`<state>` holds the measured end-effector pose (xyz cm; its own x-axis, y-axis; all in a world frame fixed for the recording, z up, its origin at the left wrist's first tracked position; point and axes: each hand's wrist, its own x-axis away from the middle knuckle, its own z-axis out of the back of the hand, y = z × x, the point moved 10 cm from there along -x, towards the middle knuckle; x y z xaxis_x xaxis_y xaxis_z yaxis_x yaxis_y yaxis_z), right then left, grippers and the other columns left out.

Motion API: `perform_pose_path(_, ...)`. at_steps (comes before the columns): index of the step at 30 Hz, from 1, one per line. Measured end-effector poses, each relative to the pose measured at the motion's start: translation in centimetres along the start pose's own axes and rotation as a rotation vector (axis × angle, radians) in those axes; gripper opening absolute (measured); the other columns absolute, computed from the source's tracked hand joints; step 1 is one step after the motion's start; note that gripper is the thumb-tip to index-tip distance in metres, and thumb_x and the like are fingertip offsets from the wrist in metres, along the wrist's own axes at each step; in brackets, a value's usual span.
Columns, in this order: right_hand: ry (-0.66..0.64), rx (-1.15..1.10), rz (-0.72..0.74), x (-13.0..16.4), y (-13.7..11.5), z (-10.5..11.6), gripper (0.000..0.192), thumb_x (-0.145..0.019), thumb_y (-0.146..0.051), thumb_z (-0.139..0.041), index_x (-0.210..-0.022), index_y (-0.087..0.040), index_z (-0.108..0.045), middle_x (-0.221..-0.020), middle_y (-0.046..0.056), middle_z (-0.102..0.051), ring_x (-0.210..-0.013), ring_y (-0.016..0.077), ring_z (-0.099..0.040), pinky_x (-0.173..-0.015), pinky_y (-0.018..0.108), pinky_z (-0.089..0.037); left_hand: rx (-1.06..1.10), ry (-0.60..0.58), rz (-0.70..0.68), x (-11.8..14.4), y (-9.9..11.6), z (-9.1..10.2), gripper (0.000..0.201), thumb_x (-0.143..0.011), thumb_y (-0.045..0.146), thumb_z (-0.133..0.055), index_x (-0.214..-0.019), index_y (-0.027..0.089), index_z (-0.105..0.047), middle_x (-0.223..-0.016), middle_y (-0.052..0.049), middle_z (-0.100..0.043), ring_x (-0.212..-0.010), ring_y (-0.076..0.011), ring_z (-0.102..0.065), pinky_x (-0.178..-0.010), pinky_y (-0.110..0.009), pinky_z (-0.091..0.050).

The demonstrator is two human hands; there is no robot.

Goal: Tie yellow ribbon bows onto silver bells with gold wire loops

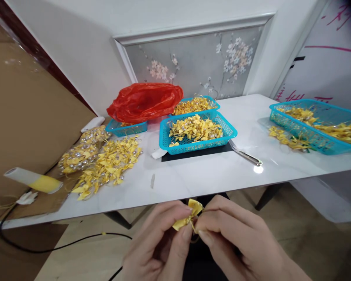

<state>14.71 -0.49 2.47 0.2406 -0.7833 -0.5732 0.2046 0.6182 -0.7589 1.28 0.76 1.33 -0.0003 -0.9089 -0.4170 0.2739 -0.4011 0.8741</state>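
My left hand (160, 242) and my right hand (236, 238) meet below the table's front edge, both pinching one small yellow ribbon bow (190, 216) between the fingertips. The bow's loops stick up between my thumbs. On the white table (210, 175) straight ahead stands a blue basket (197, 134) filled with several similar yellow bows. A loose pile of finished bows (108, 166) with silver beads lies to the left.
A red plastic bag (144, 101) covers a small blue basket at the back left. Another blue basket (318, 125) of yellow bows sits at the right. Metal tweezers (245, 155) lie beside the middle basket. A glue gun (32, 180) and black cable lie at the left.
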Motion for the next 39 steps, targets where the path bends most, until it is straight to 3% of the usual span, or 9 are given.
perform_pose_path(4, 0.02, -0.031, -0.038, -0.1, 0.4, 0.6, 0.016, -0.093, -0.006, -0.049, -0.092, -0.016, -0.06, -0.082, 0.002, -0.055, -0.067, 0.0095, -0.054, -0.06, 0.019, -0.046, -0.013, -0.116, -0.021, -0.6, -0.2, -0.4, 0.026, -0.084, 0.015, -0.067, -0.099, 0.035, -0.075, -0.099, 0.004, -0.073, -0.086, -0.0116, -0.071, -0.069, -0.011, -0.057)
perform_pose_path(9, 0.025, -0.093, -0.113, -0.2, 1.3, 0.9, 0.017, -0.093, -0.006, -0.048, -0.088, -0.017, -0.059, -0.08, 0.0, -0.055, -0.068, 0.0093, -0.052, -0.061, 0.02, -0.045, 0.024, -0.141, 0.032, -0.9, -0.7, -1.0, 0.027, -0.085, 0.013, -0.065, -0.099, 0.034, -0.075, -0.096, 0.002, -0.073, -0.083, -0.013, -0.071, -0.067, -0.014, -0.058)
perform_pose_path(17, -0.046, -0.429, -0.486, 0.2, 4.9, -0.4, 0.022, -0.098, -0.024, -0.047, -0.081, -0.018, -0.059, -0.076, 0.0, -0.058, -0.072, 0.0123, -0.055, -0.066, 0.024, -0.045, 0.14, -0.205, 0.17, -0.4, -1.7, -1.9, 0.025, -0.088, 0.012, -0.063, -0.096, 0.034, -0.071, -0.085, 0.007, -0.073, -0.072, -0.0074, -0.069, -0.066, -0.008, -0.054)
perform_pose_path(21, -0.059, -0.476, -0.543, 0.4, 5.7, -0.8, 0.025, -0.097, -0.032, -0.048, -0.079, -0.018, -0.056, -0.069, -0.001, -0.052, -0.073, 0.0155, -0.056, -0.069, 0.029, -0.046, 0.165, -0.232, 0.189, -0.6, -2.0, -2.3, 0.02, -0.088, 0.012, -0.062, -0.087, 0.03, -0.069, -0.083, 0.006, -0.07, -0.072, -0.0077, -0.066, -0.068, -0.01, -0.053)
perform_pose_path(24, -0.018, -0.387, -0.478, 0.2, 5.2, -0.3, 0.023, -0.097, -0.026, -0.048, -0.078, -0.018, -0.058, -0.072, -0.001, -0.054, -0.068, 0.0121, -0.053, -0.063, 0.024, -0.045, 0.146, -0.261, 0.156, -0.7, -1.8, -2.4, 0.021, -0.087, 0.01, -0.061, -0.085, 0.029, -0.07, -0.086, 0.004, -0.069, -0.073, -0.0088, -0.065, -0.066, -0.012, -0.053)
perform_pose_path(27, 0.071, -0.202, -0.296, -0.2, 3.6, 0.6, 0.018, -0.094, -0.015, -0.049, -0.081, -0.018, -0.061, -0.074, -0.001, -0.055, -0.064, 0.0098, -0.053, -0.057, 0.021, -0.043, 0.148, -0.282, 0.166, -0.4, -2.2, -2.4, 0.023, -0.086, 0.01, -0.063, -0.086, 0.029, -0.075, -0.093, 0.001, -0.07, -0.081, -0.0117, -0.068, -0.068, -0.014, -0.054)
perform_pose_path(30, 0.103, -0.011, -0.044, -0.1, 1.2, 0.4, 0.018, -0.091, -0.005, -0.049, -0.088, -0.017, -0.063, -0.08, 0.003, -0.059, -0.067, 0.0117, -0.057, -0.059, 0.023, -0.048, 0.278, -0.241, 0.242, 0.0, -3.3, -2.1, 0.021, -0.087, 0.016, -0.064, -0.09, 0.03, -0.08, -0.105, -0.003, -0.073, -0.097, -0.0188, -0.07, -0.081, -0.021, -0.057)
perform_pose_path(33, 0.129, 0.208, 0.126, 0.5, -0.5, -0.1, 0.02, -0.088, -0.001, -0.052, -0.093, -0.017, -0.063, -0.083, 0.006, -0.064, -0.069, 0.0143, -0.061, -0.061, 0.026, -0.051, 0.422, -0.17, 0.363, 0.5, -4.7, -1.9, 0.014, -0.086, 0.025, -0.068, -0.089, 0.029, -0.081, -0.11, -0.005, -0.075, -0.101, -0.021, -0.071, -0.087, -0.025, -0.056)
perform_pose_path(39, 0.139, 0.306, 0.136, 0.7, -0.5, -0.1, 0.019, -0.089, 0.001, -0.053, -0.094, -0.015, -0.062, -0.078, 0.006, -0.063, -0.064, 0.0146, -0.06, -0.057, 0.027, -0.05, 0.451, -0.12, 0.441, 0.8, -5.5, -1.5, 0.008, -0.083, 0.027, -0.073, -0.084, 0.027, -0.081, -0.104, -0.004, -0.078, -0.099, -0.0169, -0.071, -0.084, -0.016, -0.055)
